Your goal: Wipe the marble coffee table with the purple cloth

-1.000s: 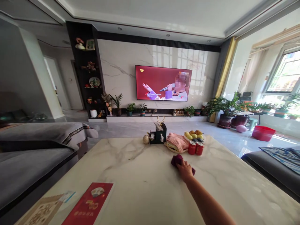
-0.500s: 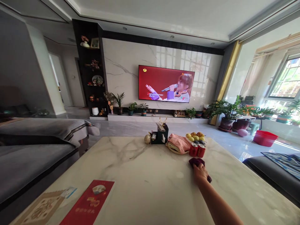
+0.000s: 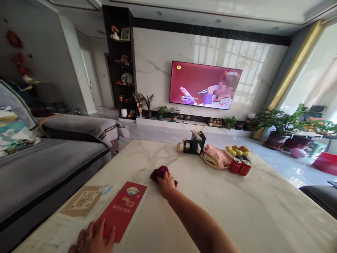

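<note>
Purple cloth [image 3: 159, 172] sits bunched under the right hand [image 3: 166, 182], fingers pressed down on it on the marble table [image 3: 210, 203]. Left hand [image 3: 93, 239] lies flat, fingers spread, on the red booklet [image 3: 123, 207].

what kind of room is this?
Most likely a home living room: a wall-mounted TV, a grey sofa, and a marble coffee table that the right hand presses a purple cloth onto.
</note>
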`<control>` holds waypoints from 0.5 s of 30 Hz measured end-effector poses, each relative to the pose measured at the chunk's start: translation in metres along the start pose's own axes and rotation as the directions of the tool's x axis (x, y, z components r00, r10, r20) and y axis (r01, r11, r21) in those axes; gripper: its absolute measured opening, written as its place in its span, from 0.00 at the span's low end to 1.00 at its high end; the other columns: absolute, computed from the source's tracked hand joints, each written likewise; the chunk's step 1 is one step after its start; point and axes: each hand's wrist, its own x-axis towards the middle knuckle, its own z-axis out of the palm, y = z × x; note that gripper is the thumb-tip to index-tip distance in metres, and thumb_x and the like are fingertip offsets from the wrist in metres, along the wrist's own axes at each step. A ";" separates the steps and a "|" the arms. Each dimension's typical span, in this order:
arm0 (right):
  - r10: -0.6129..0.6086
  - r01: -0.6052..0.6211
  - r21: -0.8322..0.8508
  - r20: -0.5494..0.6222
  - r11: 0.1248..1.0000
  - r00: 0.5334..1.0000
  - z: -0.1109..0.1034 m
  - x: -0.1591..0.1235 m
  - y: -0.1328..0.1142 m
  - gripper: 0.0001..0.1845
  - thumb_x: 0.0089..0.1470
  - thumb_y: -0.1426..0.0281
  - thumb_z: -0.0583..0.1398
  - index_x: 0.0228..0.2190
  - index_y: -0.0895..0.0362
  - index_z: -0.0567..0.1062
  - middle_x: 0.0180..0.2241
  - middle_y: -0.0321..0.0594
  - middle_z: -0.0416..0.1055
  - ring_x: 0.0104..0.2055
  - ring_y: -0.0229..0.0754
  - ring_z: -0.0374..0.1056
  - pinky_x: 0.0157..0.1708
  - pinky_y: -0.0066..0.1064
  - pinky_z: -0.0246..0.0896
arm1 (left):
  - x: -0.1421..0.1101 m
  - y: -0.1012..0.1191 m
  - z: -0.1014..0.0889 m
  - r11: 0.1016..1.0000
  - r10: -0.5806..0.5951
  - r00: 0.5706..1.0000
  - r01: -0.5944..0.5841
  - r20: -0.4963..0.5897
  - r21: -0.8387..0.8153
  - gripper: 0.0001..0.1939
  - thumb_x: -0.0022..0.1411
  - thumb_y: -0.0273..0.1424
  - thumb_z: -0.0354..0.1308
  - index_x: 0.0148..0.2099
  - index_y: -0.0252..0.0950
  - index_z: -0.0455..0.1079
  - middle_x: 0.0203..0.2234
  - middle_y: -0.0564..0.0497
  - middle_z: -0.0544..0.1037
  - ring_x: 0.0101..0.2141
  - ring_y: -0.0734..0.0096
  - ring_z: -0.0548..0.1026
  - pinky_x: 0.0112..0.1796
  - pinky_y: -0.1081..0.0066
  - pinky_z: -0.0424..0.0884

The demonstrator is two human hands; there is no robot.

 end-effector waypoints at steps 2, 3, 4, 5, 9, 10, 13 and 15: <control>-0.115 0.114 0.016 0.012 0.993 0.993 0.005 0.008 -0.041 0.36 0.57 0.67 0.68 0.65 0.38 0.73 0.74 0.49 0.61 0.66 0.64 0.68 0.57 0.57 0.69 | -0.002 0.001 -0.006 0.998 0.012 0.999 -0.015 0.040 0.054 0.35 0.77 0.46 0.37 0.76 0.39 0.65 0.75 0.41 0.66 0.73 0.46 0.63 0.65 0.49 0.60; -0.175 0.174 0.025 0.010 0.984 0.985 0.007 0.009 -0.057 0.36 0.57 0.66 0.69 0.66 0.39 0.73 0.75 0.49 0.60 0.66 0.64 0.67 0.57 0.58 0.69 | -0.002 0.000 -0.006 0.997 0.012 0.999 -0.016 0.050 0.070 0.35 0.77 0.47 0.37 0.76 0.40 0.64 0.75 0.41 0.66 0.73 0.46 0.63 0.66 0.49 0.60; -0.234 0.234 0.033 0.003 0.972 0.972 0.010 0.010 -0.070 0.36 0.57 0.65 0.69 0.66 0.39 0.73 0.75 0.49 0.59 0.66 0.65 0.67 0.58 0.59 0.69 | -0.002 0.000 -0.006 0.997 0.007 0.999 -0.011 0.053 0.080 0.35 0.77 0.47 0.37 0.77 0.40 0.64 0.76 0.41 0.65 0.73 0.46 0.62 0.66 0.48 0.59; -0.292 0.292 0.039 -0.004 0.956 0.957 0.012 0.011 -0.080 0.35 0.57 0.65 0.69 0.65 0.40 0.74 0.76 0.48 0.59 0.66 0.65 0.66 0.59 0.60 0.68 | -0.002 0.000 -0.005 0.996 0.006 0.999 -0.010 0.051 0.084 0.35 0.77 0.47 0.38 0.77 0.40 0.63 0.76 0.41 0.64 0.73 0.46 0.62 0.67 0.48 0.59; -0.449 0.453 0.060 -0.075 0.889 0.890 0.016 0.019 -0.087 0.20 0.65 0.67 0.65 0.56 0.42 0.82 0.75 0.36 0.61 0.69 0.61 0.63 0.65 0.59 0.62 | -0.001 -0.002 0.001 0.996 0.010 0.999 -0.014 0.037 0.085 0.34 0.77 0.47 0.41 0.77 0.40 0.64 0.76 0.39 0.64 0.73 0.46 0.63 0.66 0.48 0.60; -0.456 0.464 0.058 -0.109 0.884 0.883 0.016 0.024 -0.082 0.17 0.67 0.68 0.64 0.54 0.44 0.84 0.74 0.34 0.63 0.69 0.60 0.64 0.65 0.58 0.62 | -0.001 -0.002 0.002 0.996 0.014 0.999 -0.017 0.035 0.086 0.34 0.77 0.47 0.41 0.76 0.40 0.64 0.76 0.39 0.64 0.73 0.46 0.63 0.66 0.48 0.60; -0.395 0.406 0.027 -0.181 0.914 0.901 0.010 0.044 -0.057 0.13 0.66 0.72 0.65 0.50 0.49 0.85 0.72 0.36 0.67 0.67 0.55 0.66 0.65 0.56 0.63 | -0.001 -0.004 0.006 0.997 0.022 0.999 -0.024 0.024 0.076 0.34 0.77 0.47 0.40 0.76 0.38 0.64 0.75 0.39 0.65 0.73 0.45 0.63 0.66 0.48 0.61; -0.317 0.323 0.007 -0.183 0.946 0.931 0.005 0.060 -0.033 0.13 0.66 0.74 0.65 0.50 0.52 0.85 0.72 0.40 0.67 0.67 0.54 0.66 0.66 0.56 0.63 | 0.000 -0.006 0.012 0.998 0.030 1.000 -0.030 0.010 0.053 0.35 0.77 0.47 0.40 0.77 0.38 0.63 0.75 0.38 0.65 0.73 0.44 0.63 0.66 0.47 0.61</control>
